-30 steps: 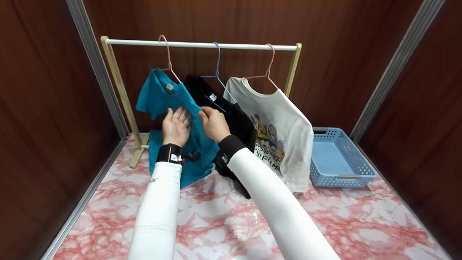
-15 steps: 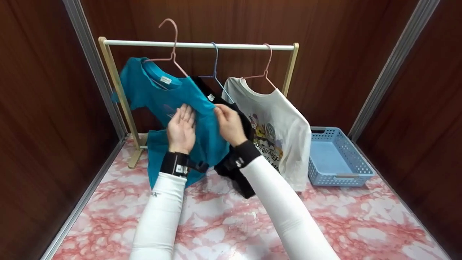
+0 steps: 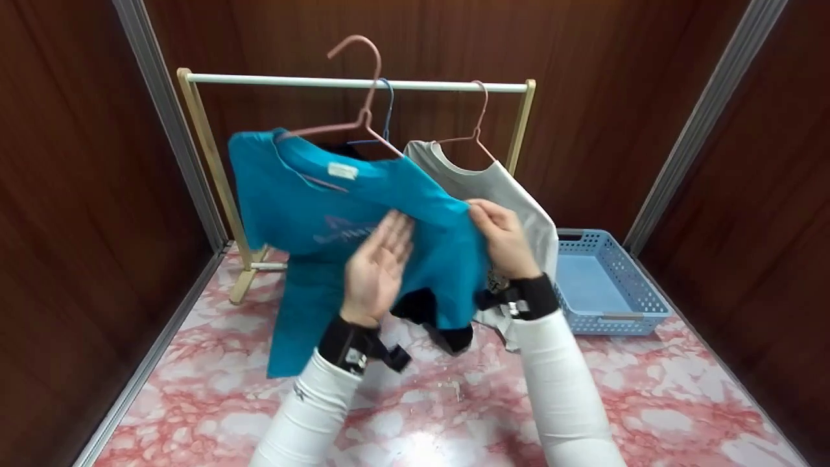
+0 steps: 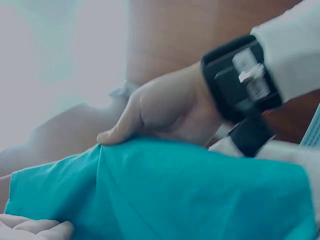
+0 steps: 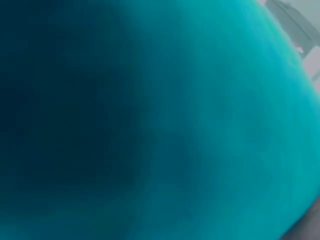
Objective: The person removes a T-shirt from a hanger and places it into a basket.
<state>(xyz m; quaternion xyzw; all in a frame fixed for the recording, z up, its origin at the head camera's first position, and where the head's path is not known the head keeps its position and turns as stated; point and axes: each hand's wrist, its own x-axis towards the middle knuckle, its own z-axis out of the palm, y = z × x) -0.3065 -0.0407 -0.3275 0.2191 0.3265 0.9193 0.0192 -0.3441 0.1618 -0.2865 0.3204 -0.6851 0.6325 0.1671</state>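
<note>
A blue T-shirt [image 3: 305, 220] hangs on a pink hanger [image 3: 364, 118], whose hook stands in front of the rail, off it. My right hand [image 3: 506, 237] pinches the shirt's shoulder at the right end of the hanger; the left wrist view shows its thumb on top of the blue cloth [image 4: 200, 190]. Against the shirt's front lies my left hand [image 3: 376, 269], palm turned up and fingers straight. Blurred blue cloth [image 5: 225, 120] fills most of the right wrist view.
Behind stands a clothes rack with a white rail [image 3: 279, 80]. A white printed shirt [image 3: 519, 194] hangs there, and a black garment [image 3: 454, 338] is mostly covered by the blue one. A light blue basket [image 3: 616, 318] sits on the marbled surface at right.
The pink hanger's hook has come up off the rail. Both hands have moved right and nearer to me with the blue T-shirt, which now covers most of the black garment.
</note>
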